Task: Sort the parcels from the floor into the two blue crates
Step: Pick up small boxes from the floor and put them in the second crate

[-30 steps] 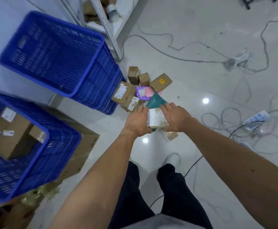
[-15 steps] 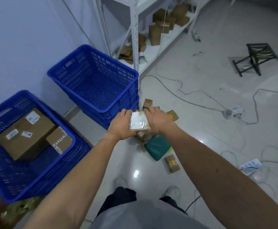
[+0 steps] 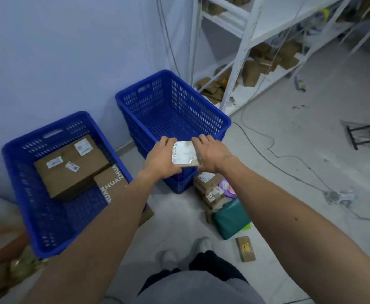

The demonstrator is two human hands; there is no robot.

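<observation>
I've got a small flat brown cardboard parcel [image 3: 185, 155] with a white label between my hands, over the right blue plastic crate's [image 3: 203, 108] near rim; the left blue plastic crate [image 3: 17, 183] has two boxes.

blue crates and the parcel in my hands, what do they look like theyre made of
Blue crates: likely moulded rigid plastic, given the uniform colour, perforated lattice walls and moulded handle slots.

Parcel, held between the left hand and right hand: apparently brown cardboard, its tan edge showing, topped by a white paper label under what looks like glossy clear tape, judging by the sheen.

"HUANZHUA" on box [image 3: 111, 187] in left crate [image 3: 17, 172]
</observation>
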